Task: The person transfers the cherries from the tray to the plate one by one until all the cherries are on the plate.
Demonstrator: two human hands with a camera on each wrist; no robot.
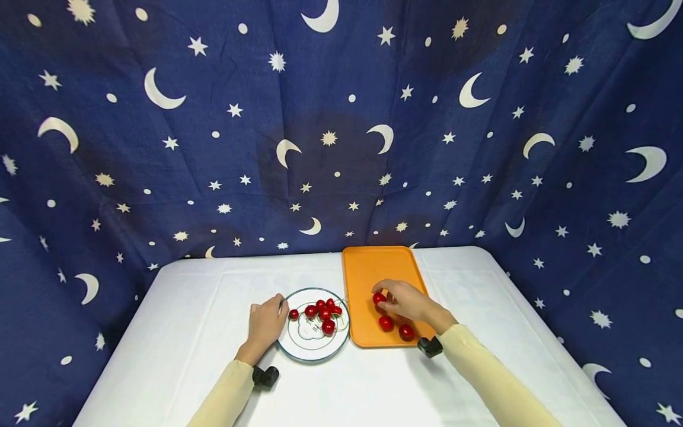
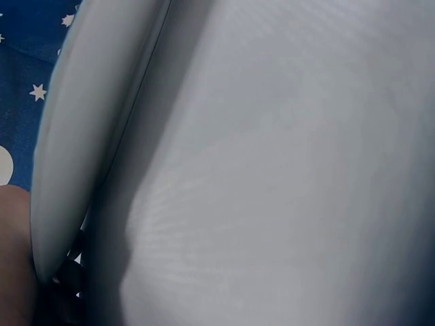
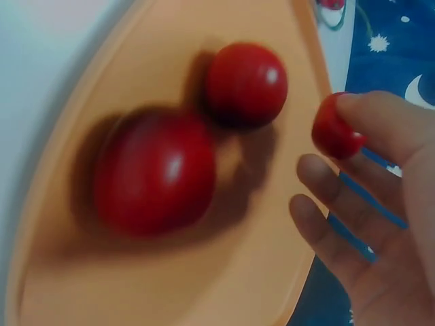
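Observation:
My left hand [image 1: 267, 322] grips the left rim of a round white plate [image 1: 292, 348] with a green edge. In the left wrist view the plate's underside [image 2: 81, 136] fills the left part, and only a bit of the hand shows. Several red cherries [image 1: 328, 327] lie on the plate, thin stems at its right side. Over the orange tray [image 1: 368, 267], my right hand [image 1: 408, 300] pinches a small round red fruit [image 3: 333, 129] between thumb and finger, the other fingers spread loosely. Two more round red fruits [image 1: 386, 323] [image 1: 407, 333] lie on the tray below it.
The plate and tray stand side by side on a table with a white cloth [image 1: 213, 296]. A dark blue curtain [image 1: 331, 118] with moons and stars hangs behind the table and along its sides.

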